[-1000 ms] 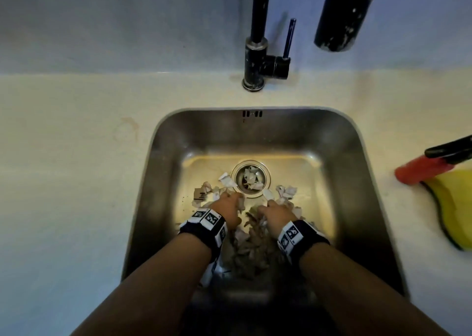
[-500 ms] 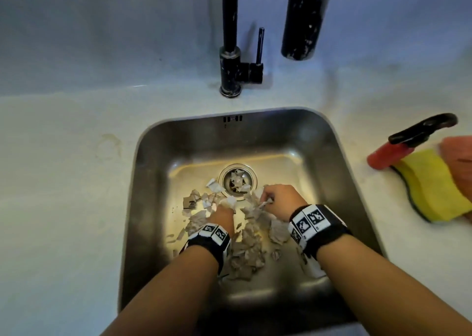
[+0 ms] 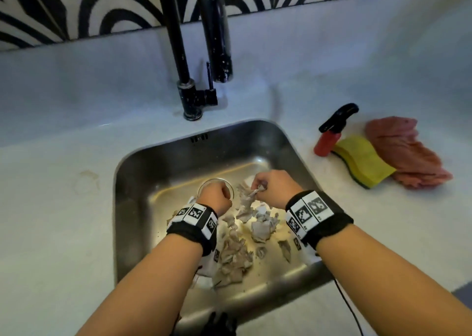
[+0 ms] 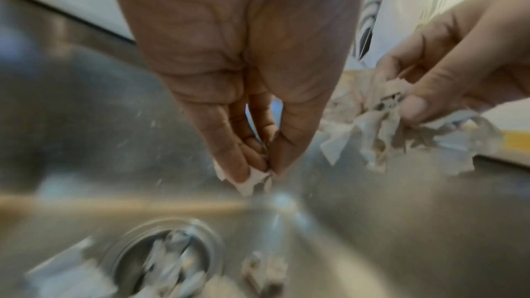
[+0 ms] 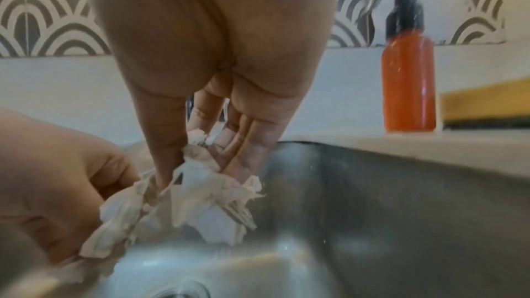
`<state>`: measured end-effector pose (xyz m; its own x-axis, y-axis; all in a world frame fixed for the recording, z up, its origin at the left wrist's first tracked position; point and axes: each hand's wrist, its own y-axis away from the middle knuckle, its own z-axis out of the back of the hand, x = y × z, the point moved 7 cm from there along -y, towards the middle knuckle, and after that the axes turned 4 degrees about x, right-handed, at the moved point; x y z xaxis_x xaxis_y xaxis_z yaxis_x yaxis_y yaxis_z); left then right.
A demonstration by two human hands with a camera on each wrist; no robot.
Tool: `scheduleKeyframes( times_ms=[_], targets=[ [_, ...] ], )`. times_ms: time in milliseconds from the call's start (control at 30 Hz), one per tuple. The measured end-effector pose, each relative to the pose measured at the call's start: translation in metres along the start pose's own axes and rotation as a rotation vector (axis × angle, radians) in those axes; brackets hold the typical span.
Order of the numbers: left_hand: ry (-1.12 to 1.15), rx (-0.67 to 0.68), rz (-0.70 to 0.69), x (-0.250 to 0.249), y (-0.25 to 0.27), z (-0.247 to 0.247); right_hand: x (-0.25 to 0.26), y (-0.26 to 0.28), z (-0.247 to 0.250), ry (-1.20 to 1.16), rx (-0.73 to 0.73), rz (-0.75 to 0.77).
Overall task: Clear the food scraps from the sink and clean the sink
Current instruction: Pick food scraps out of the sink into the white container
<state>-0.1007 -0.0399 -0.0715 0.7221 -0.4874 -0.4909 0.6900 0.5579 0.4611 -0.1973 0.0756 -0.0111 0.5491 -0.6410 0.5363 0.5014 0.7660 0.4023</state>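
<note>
From the head view, both hands have risen off the sink (image 3: 143, 182) floor since a second ago with scraps in them, so clearing is underway: the right hand (image 3: 274, 191) lifts one bunch of food scraps (image 3: 249, 199), more lying below its fingers. At the left wrist, the left hand (image 4: 244, 76) has fingertips (image 4: 229, 167) together, pinching one small scrap (image 4: 252, 181) above the one drain (image 4: 166, 257). At the right wrist, the thumb and fingers (image 5: 244, 162) clamp the bunch; one orange bottle (image 5: 408, 85) stands beyond them.

I count one stainless steel sink (image 3: 132, 182) at frame centre, with one round drain (image 4: 169, 255) in its floor. One black tap (image 3: 178, 54) stands above it. Right of frame on the white worktop (image 3: 51, 208): one red spray bottle with a black trigger (image 3: 328, 141), one yellow sponge (image 3: 362, 162), one pink cloth (image 3: 408, 154). Pale scraps (image 3: 235, 256) are too many and too clumped to count. Two hands, two banded wrists.
</note>
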Motion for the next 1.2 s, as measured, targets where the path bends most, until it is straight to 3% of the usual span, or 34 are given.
scheduleKeyframes(
  times_ms=[267, 467, 800, 933, 1200],
  targets=[
    [0.063, -0.145, -0.209, -0.099, 0.049, 0.042, -0.002, 0.063, 0.075, -0.016, -0.17, 0.084],
    [0.039, -0.159, -0.247, -0.158, 0.1, 0.008, -0.048, 0.121, 0.1, -0.015, -0.159, 0.095],
    [0.149, -0.144, -0.31, -0.261, 0.186, -0.093, -0.177, 0.232, 0.12, -0.144, -0.132, 0.094],
    [0.187, -0.062, -0.377, -0.3, 0.213, -0.149, -0.237, 0.269, 0.115, -0.095, -0.088, 0.052],
    [0.224, 0.166, -0.337, -0.303, 0.203, -0.302, -0.369, 0.289, 0.035, -0.202, -0.001, -0.199]
  ],
)
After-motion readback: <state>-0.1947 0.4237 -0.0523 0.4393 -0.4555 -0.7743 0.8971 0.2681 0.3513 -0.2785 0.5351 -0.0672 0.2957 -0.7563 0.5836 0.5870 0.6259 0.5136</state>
